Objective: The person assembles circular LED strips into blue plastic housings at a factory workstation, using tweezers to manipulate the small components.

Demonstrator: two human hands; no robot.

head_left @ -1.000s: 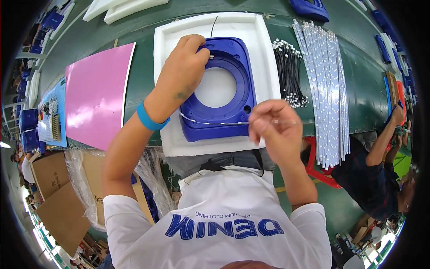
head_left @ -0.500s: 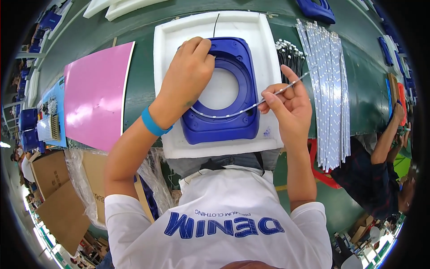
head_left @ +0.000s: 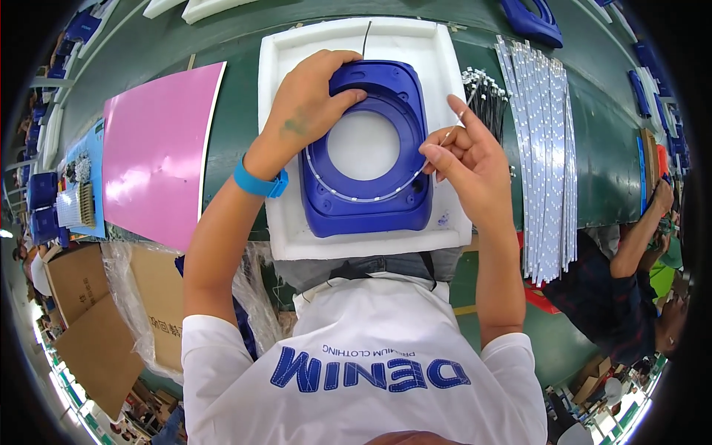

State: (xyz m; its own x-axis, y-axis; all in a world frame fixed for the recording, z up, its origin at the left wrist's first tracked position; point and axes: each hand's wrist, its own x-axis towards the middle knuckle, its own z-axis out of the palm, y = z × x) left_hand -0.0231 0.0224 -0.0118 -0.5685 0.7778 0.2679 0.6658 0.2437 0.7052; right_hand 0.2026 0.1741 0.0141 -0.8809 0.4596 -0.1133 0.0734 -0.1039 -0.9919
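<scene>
A blue plastic housing [head_left: 363,221] with a large round opening lies in a white foam tray [head_left: 451,222] in front of me. Along the lower curve of its inner ring runs a thin, light LED strip [head_left: 356,199]. My left hand [head_left: 315,100] grips the upper left rim, its thumb on the inner ring and its fingers over the outer edge. Pinched between thumb and fingers, the strip's free end is in my right hand [head_left: 475,167], beside the housing's right edge. From behind the top edge a black wire [head_left: 366,37] sticks up.
Right of the tray lie a bundle of black wires with white connectors [head_left: 486,96] and a stack of LED strips [head_left: 549,148]. A pink sheet [head_left: 159,156] covers the table's left. Another blue housing [head_left: 534,22] sits at the far right. A co-worker's arm [head_left: 636,233] shows at right.
The strip now follows the ring's lower curve more closely, with less of it hanging free. My left thumb has moved onto the inner ring. My right hand has come slightly left.
</scene>
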